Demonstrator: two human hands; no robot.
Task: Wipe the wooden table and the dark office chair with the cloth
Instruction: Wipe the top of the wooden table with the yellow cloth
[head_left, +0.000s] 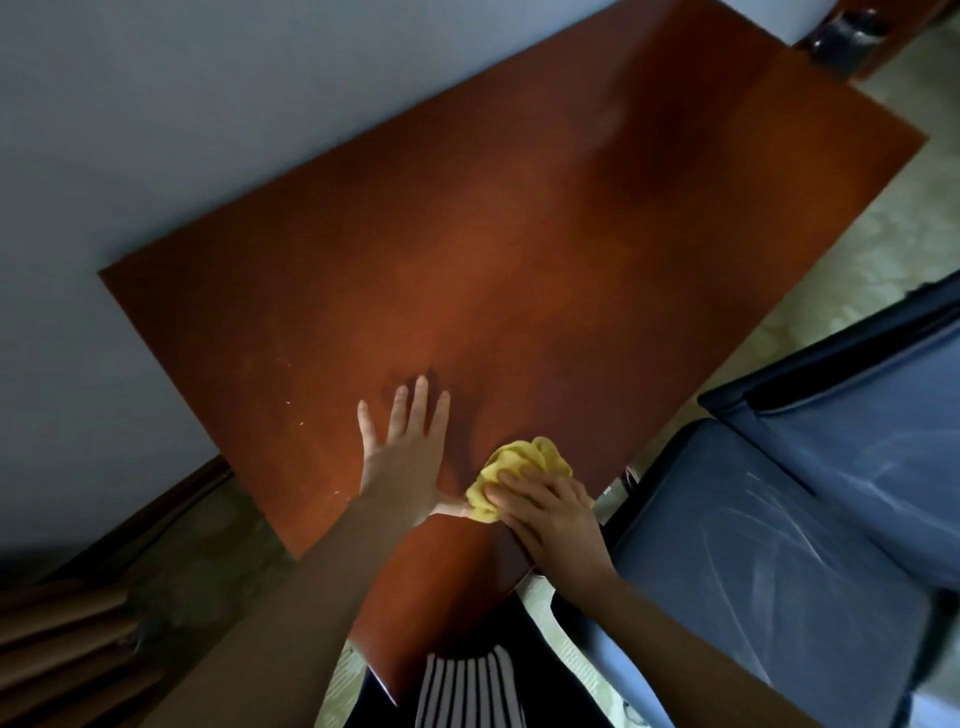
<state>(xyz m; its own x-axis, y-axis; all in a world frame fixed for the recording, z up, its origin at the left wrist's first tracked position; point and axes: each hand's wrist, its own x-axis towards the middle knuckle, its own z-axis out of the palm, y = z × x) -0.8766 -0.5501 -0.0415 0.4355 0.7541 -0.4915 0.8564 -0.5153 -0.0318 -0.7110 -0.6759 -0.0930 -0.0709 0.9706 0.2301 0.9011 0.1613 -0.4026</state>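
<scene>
Right hand (551, 512) grips the yellow cloth (525, 457) on the table (467, 249) — left hand (404, 457) flat, fingers spread.

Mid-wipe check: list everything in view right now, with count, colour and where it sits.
table: one, reddish-brown wood, centre, against the wall
cloth: one, yellow, crumpled, on the table near its right edge
office chair: one, dark blue, pale streaks on the seat, right of the table
wall: one, pale grey-blue, behind the table
floor: pale, right of the table
brown slats: several, lower left, unclear what they are
dark object: one, top right corner, too blurred to identify
striped garment: one, black and white, bottom centre
left hand: flat on the table, fingers spread
right hand: fingers curled over the cloth, holding it
</scene>
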